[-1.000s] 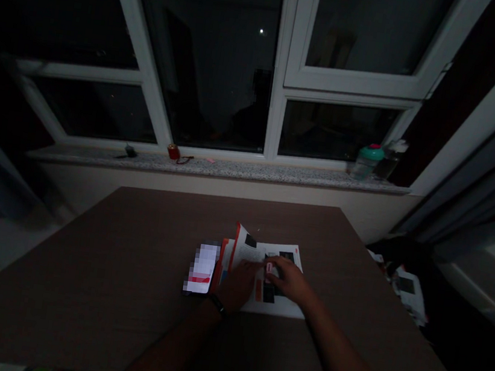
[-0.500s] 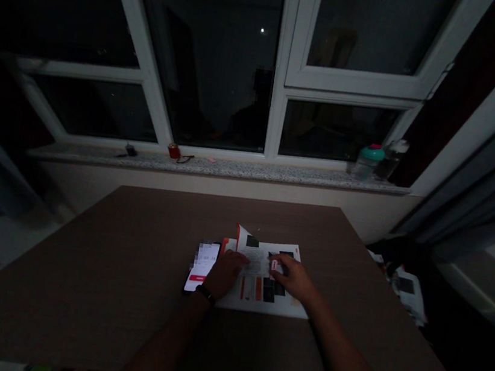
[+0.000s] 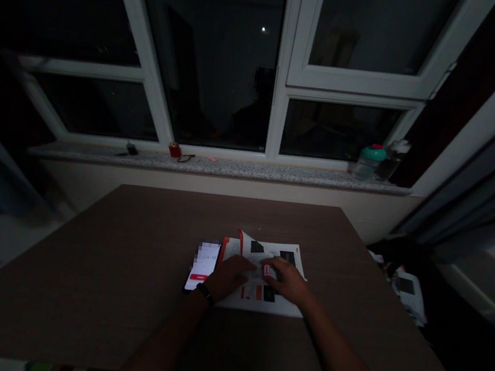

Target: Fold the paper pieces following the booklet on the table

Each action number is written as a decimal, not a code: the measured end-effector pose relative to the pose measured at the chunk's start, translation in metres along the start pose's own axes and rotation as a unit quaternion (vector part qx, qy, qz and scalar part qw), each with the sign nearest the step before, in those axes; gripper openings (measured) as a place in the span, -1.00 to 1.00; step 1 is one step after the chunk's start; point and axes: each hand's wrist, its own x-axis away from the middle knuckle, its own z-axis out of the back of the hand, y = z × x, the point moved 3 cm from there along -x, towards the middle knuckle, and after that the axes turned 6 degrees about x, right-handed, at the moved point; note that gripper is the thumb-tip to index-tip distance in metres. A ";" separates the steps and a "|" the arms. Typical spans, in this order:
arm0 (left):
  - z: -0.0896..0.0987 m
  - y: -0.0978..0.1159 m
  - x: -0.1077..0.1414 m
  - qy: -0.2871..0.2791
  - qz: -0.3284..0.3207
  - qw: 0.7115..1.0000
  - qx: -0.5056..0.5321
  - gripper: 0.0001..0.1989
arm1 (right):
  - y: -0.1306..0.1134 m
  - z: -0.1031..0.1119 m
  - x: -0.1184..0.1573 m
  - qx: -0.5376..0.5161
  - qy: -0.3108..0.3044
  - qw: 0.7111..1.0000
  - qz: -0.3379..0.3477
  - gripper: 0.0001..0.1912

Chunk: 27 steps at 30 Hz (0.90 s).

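Observation:
A printed booklet [image 3: 279, 306] with red-edged pages lies on the table, one page corner curled up at its top left. My left hand [image 3: 230, 274], with a dark band at the wrist, rests on the booklet's left side, fingers stretched out over the page. Between the thumb and fingers of my right hand [image 3: 292, 281] is a small pink-and-white block [image 3: 266, 271], held against the page; its exact kind is too small to make out. The fingertips of both hands are close together. Just left of my left hand, a lit phone [image 3: 204, 259] lies face up.
The brown table [image 3: 117, 278] reaches to a wall below a speckled windowsill [image 3: 240, 169]. On the sill stand a small red container [image 3: 174, 150], a teal-lidded bottle [image 3: 370, 162] and a clear bottle [image 3: 391, 160]. Bags or papers [image 3: 410, 295] lie beyond the right edge.
My right hand has slid left across the page with the small block, closer to my left hand. The curled page corner has shifted slightly right and lower. My left hand has barely moved.

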 end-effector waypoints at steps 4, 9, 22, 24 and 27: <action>0.000 0.002 -0.001 0.001 0.002 1.000 -0.006 -0.67 | 0.001 0.000 -0.001 -0.007 0.001 1.000 -0.003 -0.62; 0.003 0.003 -0.004 0.026 0.016 0.999 -0.014 -0.65 | 0.000 0.002 0.000 -0.008 0.001 1.000 -0.002 -0.62; 0.006 0.003 -0.001 0.049 0.019 0.996 -0.073 -0.46 | 0.000 0.002 0.000 -0.010 0.001 1.000 -0.002 -0.64; 0.004 0.002 0.000 0.047 0.014 0.996 -0.076 -0.48 | -0.002 0.003 0.000 -0.010 0.004 1.000 -0.002 -0.65; 0.003 0.003 0.000 0.047 0.007 0.995 -0.085 -0.55 | -0.005 0.004 0.000 -0.014 0.000 1.000 0.000 -0.65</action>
